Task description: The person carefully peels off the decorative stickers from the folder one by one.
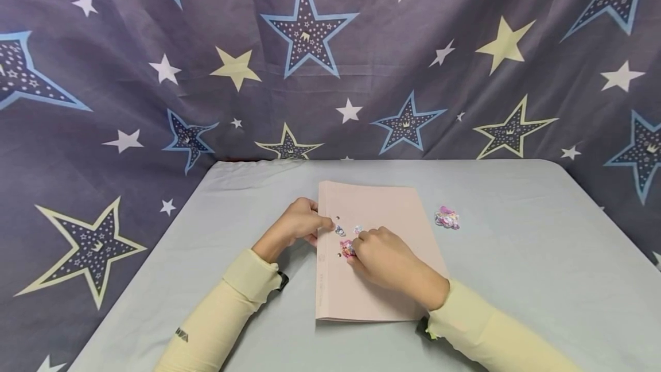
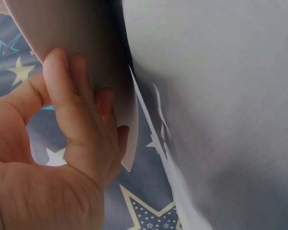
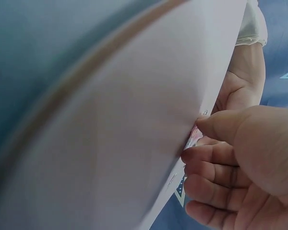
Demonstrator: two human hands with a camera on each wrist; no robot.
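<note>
A pale pink paper folder lies on the table, its spine towards the left. My left hand grips that spine edge, thumb on top and fingers underneath; the left wrist view shows these fingers against the folder's underside. On the cover, my right hand pinches a small colourful pink sticker between thumb and forefinger, partly hidden by the fingers. In the right wrist view this sticker touches the cover. Two more small stickers lie close by, a bluish one and a pale one.
To the right of the folder, a small heap of shiny pink and white stickers lies on the grey-covered table. Behind and to the left hangs a dark curtain with stars. Two small round holes mark the cover beside the spine.
</note>
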